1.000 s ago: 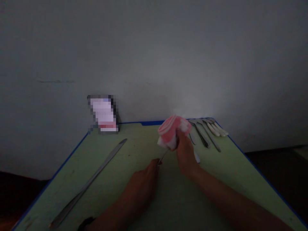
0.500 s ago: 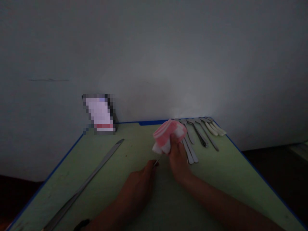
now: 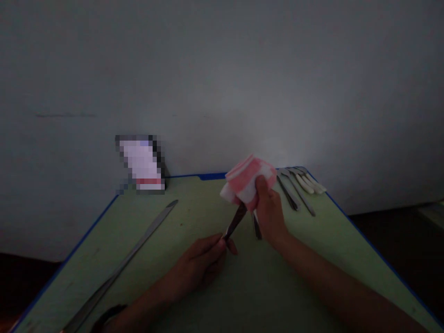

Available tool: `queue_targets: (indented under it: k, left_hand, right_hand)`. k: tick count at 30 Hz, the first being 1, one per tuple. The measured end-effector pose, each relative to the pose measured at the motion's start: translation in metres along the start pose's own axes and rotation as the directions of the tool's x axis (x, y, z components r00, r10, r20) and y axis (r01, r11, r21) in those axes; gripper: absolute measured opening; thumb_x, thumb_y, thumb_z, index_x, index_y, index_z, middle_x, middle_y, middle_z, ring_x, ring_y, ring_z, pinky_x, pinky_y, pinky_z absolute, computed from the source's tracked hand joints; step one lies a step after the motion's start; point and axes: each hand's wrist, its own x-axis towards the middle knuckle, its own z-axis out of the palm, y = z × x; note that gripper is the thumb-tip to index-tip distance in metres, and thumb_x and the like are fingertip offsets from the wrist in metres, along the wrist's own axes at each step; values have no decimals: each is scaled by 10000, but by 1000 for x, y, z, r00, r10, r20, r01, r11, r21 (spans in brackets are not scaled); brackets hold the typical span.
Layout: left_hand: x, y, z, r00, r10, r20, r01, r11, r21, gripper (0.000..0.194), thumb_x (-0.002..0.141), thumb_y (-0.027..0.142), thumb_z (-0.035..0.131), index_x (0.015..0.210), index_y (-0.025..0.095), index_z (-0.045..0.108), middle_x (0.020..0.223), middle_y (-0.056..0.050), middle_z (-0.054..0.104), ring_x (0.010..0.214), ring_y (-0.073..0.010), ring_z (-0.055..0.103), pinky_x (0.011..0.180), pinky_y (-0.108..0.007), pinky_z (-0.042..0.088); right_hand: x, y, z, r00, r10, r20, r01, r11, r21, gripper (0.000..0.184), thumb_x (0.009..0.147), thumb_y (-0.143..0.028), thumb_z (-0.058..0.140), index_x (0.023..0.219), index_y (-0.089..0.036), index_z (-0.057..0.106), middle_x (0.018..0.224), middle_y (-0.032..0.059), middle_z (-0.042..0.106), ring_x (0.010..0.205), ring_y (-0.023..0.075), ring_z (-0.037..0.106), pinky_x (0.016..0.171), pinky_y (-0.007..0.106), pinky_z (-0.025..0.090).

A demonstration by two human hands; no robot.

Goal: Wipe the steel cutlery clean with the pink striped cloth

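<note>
Between finger and thumb, my left hand [image 3: 204,256] pinches the lower end of a metal piece of cutlery [image 3: 237,219]. Its upper end disappears into a pink-and-white cloth [image 3: 248,180], so I cannot tell which kind it is. My right hand [image 3: 272,213] grips that cloth, thumb on top, folded around the cutlery. Just under the right hand, the handle of another utensil [image 3: 257,227] shows on the table. To the right lie several spoons and other utensils [image 3: 301,196], some with white handles [image 3: 307,184].
A long metal blade-like utensil [image 3: 138,245] lies slantwise on the left of the green table [image 3: 194,208]. Its blue edge [image 3: 333,201] runs all round. A blurred-out phone-like screen [image 3: 144,162] leans against the grey wall [image 3: 222,83] at the back left.
My right hand and the cloth have moved up and slightly right. The cutlery handle now shows more between my hands and is tilted upward. My left hand keeps its hold.
</note>
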Motion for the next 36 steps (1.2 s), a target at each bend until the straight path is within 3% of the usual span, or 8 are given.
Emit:
queue_targets:
  k: [4,9,11,14,19,24,28,36]
  left_hand:
    - [1,-2,-1,999,-2,-36,2,1000,16,317,884,473,433,865,174,537,477,90,354,334,-41,255,295,-128,201]
    - [4,-3,-2,995,16,-98,-15,1000,8,349,847,512,465,778,173,509,457,88,371,312,-37,255,277,-129,193]
    - [4,-1,-2,997,3,-79,-3,1000,6,341,858,505,452,815,174,518,462,93,355,318,-36,245,282,-127,191]
    - [1,3,-2,999,-36,-18,36,999,19,337,877,494,429,834,173,525,473,91,352,334,-40,257,292,-128,197]
    - [-1,6,0,999,-40,30,39,998,46,342,875,493,435,842,168,534,471,92,342,352,-44,265,310,-130,205]
    - [-2,3,-3,999,-25,38,23,997,67,337,886,485,418,862,170,535,470,95,353,336,-42,269,303,-133,202]
    - [0,1,-5,999,-19,36,17,999,41,325,897,468,412,868,172,542,457,98,348,327,-40,255,301,-133,198]
    - [0,-3,1,993,20,120,12,965,-264,297,881,459,451,799,185,532,444,103,276,310,-37,176,271,-131,177]
  right_hand:
    - [-26,18,12,995,64,76,-55,991,-121,552,805,-632,361,466,-196,356,402,-42,359,379,70,306,382,220,208]
    - [-45,26,23,955,148,258,-126,987,-101,560,810,-624,359,459,-190,401,389,-22,400,367,81,368,368,216,237]
    - [-35,19,19,963,127,236,-111,991,-79,570,810,-630,349,453,-188,396,397,-25,387,381,79,356,378,221,236]
    - [-9,4,5,996,43,78,-42,999,-18,550,804,-628,365,474,-189,391,435,-37,380,422,77,332,417,227,254]
    - [13,-7,-10,996,-51,-67,50,999,-14,518,810,-609,381,499,-196,395,452,-44,387,442,83,326,449,237,267]
    - [-1,1,-5,989,-105,-102,88,983,-159,543,856,-593,299,475,-207,327,428,-47,332,418,84,293,429,255,203]
    - [1,-1,-5,989,-123,-84,112,985,-134,536,858,-602,280,499,-207,335,457,-41,349,442,89,311,434,252,220]
    - [8,-21,-12,994,-102,25,104,993,-63,540,836,-637,264,509,-216,355,476,-22,365,449,95,317,427,250,256]
